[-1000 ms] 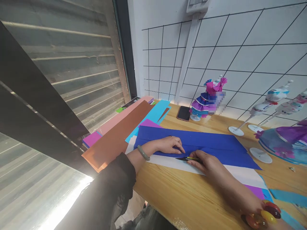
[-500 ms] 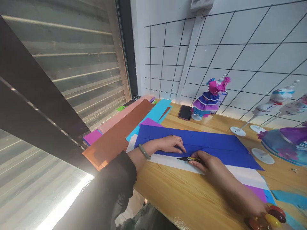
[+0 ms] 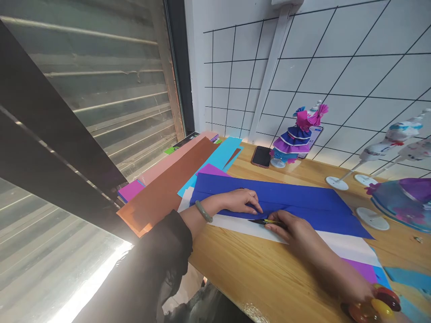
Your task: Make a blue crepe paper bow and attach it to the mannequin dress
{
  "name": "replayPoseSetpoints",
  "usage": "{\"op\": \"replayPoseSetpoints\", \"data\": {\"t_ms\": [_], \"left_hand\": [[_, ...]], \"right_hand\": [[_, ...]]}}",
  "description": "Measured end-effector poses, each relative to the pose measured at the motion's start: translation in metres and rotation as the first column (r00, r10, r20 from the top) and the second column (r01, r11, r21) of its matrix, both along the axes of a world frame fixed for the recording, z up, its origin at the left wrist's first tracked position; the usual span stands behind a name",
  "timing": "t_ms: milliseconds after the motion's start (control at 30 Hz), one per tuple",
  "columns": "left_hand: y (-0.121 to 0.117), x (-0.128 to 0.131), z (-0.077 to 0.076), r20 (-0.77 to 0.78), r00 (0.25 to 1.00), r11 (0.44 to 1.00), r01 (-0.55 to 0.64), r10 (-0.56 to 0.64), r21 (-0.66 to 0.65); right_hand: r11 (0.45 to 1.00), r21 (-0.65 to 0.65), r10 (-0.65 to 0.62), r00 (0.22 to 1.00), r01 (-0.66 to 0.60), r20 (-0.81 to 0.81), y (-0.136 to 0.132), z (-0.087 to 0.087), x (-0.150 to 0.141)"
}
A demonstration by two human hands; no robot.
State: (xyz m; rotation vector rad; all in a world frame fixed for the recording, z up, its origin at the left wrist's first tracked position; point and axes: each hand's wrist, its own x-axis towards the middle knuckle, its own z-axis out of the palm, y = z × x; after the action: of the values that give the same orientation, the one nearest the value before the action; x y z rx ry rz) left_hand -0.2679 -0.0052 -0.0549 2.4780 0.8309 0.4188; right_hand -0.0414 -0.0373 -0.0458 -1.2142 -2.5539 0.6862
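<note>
Far left is a ribbed shutter (image 3: pixel 111 58) crossed by dark bars, with a dark sleeve (image 3: pixel 151 273) in front of it lower down. Next come a purple sheet (image 3: pixel 130 191), a pink sheet (image 3: pixel 175 159), a brown sheet (image 3: pixel 175 179) and a cyan sheet (image 3: pixel 210 165), overlapping on the wooden table (image 3: pixel 229 260). A green bangle (image 3: pixel 203 211) circles the left wrist; the left hand (image 3: pixel 240 200) lies on the blue sheet (image 3: pixel 279 190), fingers half bent, a gap showing between thumb and fingers, and nothing visible gripped. The blue sheet lies lengthwise across a white sheet (image 3: pixel 346 244), whose near edge sticks out beneath. Just beside the left fingertips, a slim dark tool (image 3: pixel 259 221) with some yellow on it points leftward over the white sheet, pinched between thumb and bent fingers of the right hand (image 3: pixel 286 224). Behind, a phone (image 3: pixel 261 157) lies flat beside a ruffled doll (image 3: pixel 291 139), with a lit phone (image 3: pixel 314 140) upright behind it. Further right are a beaded bracelet (image 3: pixel 380 307) on the right wrist, a white figure (image 3: pixel 384 146) on a stand and a purple-and-blue skirt (image 3: pixel 400 204).
</note>
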Motion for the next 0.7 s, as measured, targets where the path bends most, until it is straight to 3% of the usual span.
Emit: {"op": "replayPoseSetpoints", "data": {"t_ms": [433,567,700], "left_hand": [[0.000,0.001,0.001,0.035,0.999,0.998,-0.023,0.025,-0.055],[-0.003,-0.004,0.015,0.052,0.988,0.987,-0.139,0.144,-0.074],[-0.006,-0.015,0.030,-0.073,0.958,0.950,-0.285,0.277,-0.126]], "right_hand": [[0.999,-0.019,0.034,0.999,-0.034,-0.009,0.003,0.001,-0.004],[0.999,-0.018,0.029,0.999,-0.029,-0.018,0.003,0.001,-0.003],[1.000,-0.013,0.016,1.000,-0.016,-0.001,0.002,0.001,-0.004]]}}
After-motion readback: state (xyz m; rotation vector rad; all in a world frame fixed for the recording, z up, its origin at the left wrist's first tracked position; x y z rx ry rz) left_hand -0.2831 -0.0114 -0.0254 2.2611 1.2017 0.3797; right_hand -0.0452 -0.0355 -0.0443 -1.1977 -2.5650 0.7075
